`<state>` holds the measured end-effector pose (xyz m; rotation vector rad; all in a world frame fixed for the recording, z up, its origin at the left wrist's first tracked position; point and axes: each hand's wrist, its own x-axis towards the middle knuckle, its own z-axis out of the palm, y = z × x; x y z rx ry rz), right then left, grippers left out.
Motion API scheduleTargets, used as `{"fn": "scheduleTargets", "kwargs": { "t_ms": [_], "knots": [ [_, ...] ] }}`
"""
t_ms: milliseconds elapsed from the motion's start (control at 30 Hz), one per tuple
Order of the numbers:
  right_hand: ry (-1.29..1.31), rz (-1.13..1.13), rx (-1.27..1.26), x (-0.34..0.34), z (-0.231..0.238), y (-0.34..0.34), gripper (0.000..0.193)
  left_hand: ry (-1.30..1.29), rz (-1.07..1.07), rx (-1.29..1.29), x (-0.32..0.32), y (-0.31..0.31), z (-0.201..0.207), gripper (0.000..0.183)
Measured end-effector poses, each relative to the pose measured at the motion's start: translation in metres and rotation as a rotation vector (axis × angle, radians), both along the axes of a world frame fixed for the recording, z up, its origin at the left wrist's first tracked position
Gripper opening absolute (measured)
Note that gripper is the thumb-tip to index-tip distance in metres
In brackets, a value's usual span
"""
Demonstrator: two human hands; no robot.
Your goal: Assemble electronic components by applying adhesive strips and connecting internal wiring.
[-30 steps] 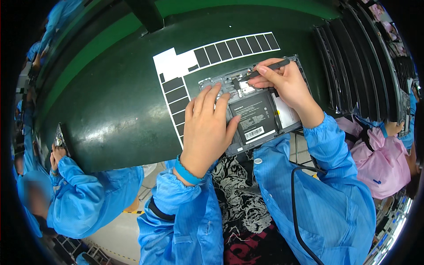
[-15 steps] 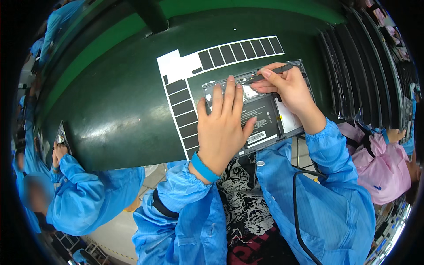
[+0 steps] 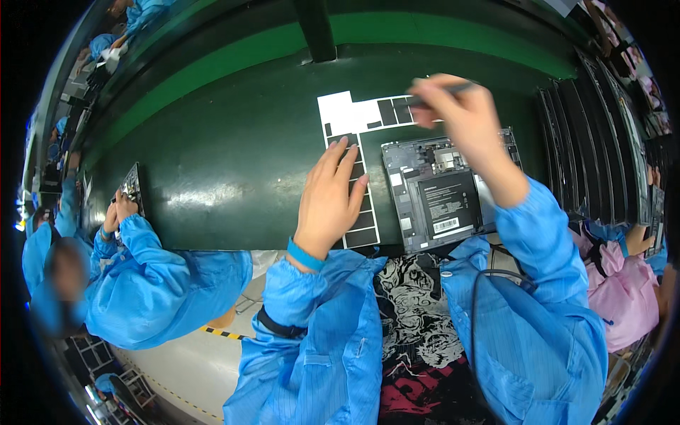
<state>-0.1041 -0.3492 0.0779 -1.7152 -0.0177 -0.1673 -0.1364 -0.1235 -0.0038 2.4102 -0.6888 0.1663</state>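
Black tweezers (image 3: 459, 88) are pinched in my right hand (image 3: 464, 120), which is blurred by motion. That hand hovers over the far strip (image 3: 388, 112) of black rectangular stickers on white backing. Its fingers cover the strip's right part. My left hand (image 3: 327, 195) lies with fingers apart on the near strip (image 3: 364, 219) of the same stickers, holding nothing. To the right of it, an opened laptop base (image 3: 407, 191) lies flat, its circuit parts and black battery (image 3: 450, 202) bare. My right wrist hides part of its right side.
Several dark panels (image 3: 577, 149) stand upright in a row at the right of the green table (image 3: 234, 170). A dark post (image 3: 315, 35) rises at the back. To the left, another person in blue handles a circuit board (image 3: 132, 188); someone in pink (image 3: 623, 297) is at the right.
My left hand has gone from the laptop base to the near sticker strip. My right hand has lifted the tweezers from the laptop's inside to the far strip. The whole view has shifted.
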Motion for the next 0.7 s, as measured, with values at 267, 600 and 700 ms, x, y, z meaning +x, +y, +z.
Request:
{"fn": "scheduleTargets", "kwargs": {
  "t_ms": [267, 600, 700],
  "knots": [
    [0.115, 0.085, -0.240, 0.061, -0.066, 0.065, 0.028, -0.156, -0.009, 0.115, 0.005, 0.003, -0.019, 0.051],
    [0.101, 0.110, -0.108, 0.062, -0.073, 0.071, 0.022, -0.124, -0.023, 0.073, 0.008, 0.005, -0.022, 0.052],
    [0.022, 0.114, -0.075, 0.057, -0.067, 0.071, 0.022, -0.126, -0.026, 0.064, 0.008, 0.006, -0.022, 0.052]
  ]
}}
